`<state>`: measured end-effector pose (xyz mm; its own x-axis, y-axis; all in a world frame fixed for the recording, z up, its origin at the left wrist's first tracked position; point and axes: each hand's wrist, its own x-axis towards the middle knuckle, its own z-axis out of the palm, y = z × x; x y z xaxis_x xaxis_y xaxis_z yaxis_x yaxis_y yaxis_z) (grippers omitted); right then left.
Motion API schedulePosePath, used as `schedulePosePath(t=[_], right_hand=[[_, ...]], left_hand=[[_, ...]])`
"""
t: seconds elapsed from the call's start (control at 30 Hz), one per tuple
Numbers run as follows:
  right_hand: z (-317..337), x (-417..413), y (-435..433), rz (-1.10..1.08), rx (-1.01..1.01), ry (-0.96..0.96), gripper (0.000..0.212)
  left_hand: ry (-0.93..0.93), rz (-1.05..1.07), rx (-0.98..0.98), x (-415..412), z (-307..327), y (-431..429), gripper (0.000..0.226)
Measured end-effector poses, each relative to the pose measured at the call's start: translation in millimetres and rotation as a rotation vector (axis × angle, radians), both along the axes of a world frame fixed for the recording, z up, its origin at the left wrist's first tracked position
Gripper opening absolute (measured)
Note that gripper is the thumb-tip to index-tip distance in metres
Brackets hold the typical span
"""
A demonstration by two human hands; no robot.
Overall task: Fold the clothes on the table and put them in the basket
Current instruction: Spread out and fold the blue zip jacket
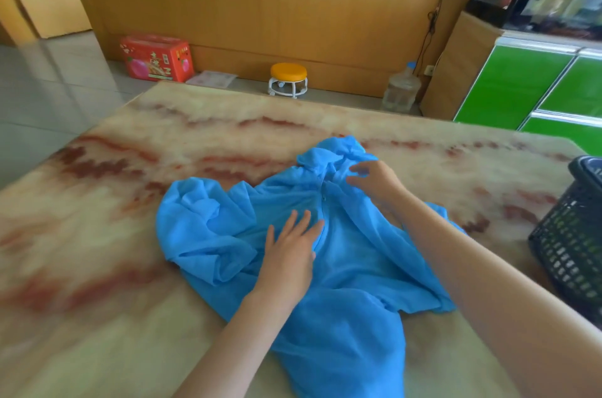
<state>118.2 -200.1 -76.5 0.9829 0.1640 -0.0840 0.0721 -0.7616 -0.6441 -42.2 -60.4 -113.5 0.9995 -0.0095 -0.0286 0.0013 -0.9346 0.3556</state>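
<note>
Closest to you, the lower end of the blue garment (351, 267) runs off the bottom of the view between your two forearms. It lies on the table (97, 316), a cream marbled top streaked with red, roughly in the middle and toward your side. The cloth is thin, bright blue and slightly see-through, and it is rumpled rather than flat.

On the left, its sleeve (198, 221) is bunched into loose puffy folds on the tabletop. Just right of that, your left hand (288, 254) lies palm down on the chest of the garment, fingers straight and together, pressing the fabric and gripping nothing. A front seam with a small fastener runs up past your fingertips to the far end, where the crumpled collar or hood (329, 155) is heaped.

Your right hand (374, 181) is at that heap, fingers bent over the cloth. It is blurred, so you cannot tell whether it pinches the fabric.

At the far right, a dark plastic lattice basket (570, 244) stands on the table edge, apart from the garment.
</note>
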Motion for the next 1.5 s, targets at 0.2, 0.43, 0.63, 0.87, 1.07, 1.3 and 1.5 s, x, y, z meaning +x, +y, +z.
schedulePosePath(t=[0.2,0.43,0.63,0.87,1.07,1.3,1.5], right_hand=[[-22,-38,-27,0.047,-0.365,0.021,0.060],[-2,-23,-27,-0.270,0.006,-0.290,0.019],[-19,-45,-40,0.022,-0.111,-0.222,0.034],[0,-162,-75,0.151,0.071,-0.120,0.019],[-16,-231,-80,0.272,-0.146,-0.025,0.061],[12,-303,-41,0.125,-0.184,-0.206,0.022],[0,-355,-3,0.053,0.009,-0.066,0.010]], left_hand=[[0.166,-0.040,0.116,-5,-11,0,0.060],[0.150,-0.006,0.109,8,-16,2,0.060],[0.022,0.042,-0.096,-2,-1,-1,0.049],[0.040,-0.113,-0.448,-75,28,-18,0.039],[-0.177,-0.087,-0.185,-112,23,-16,0.041],[-0.482,0.023,-0.335,-160,5,5,0.017],[-0.539,0.178,-0.430,-199,-3,16,0.032]])
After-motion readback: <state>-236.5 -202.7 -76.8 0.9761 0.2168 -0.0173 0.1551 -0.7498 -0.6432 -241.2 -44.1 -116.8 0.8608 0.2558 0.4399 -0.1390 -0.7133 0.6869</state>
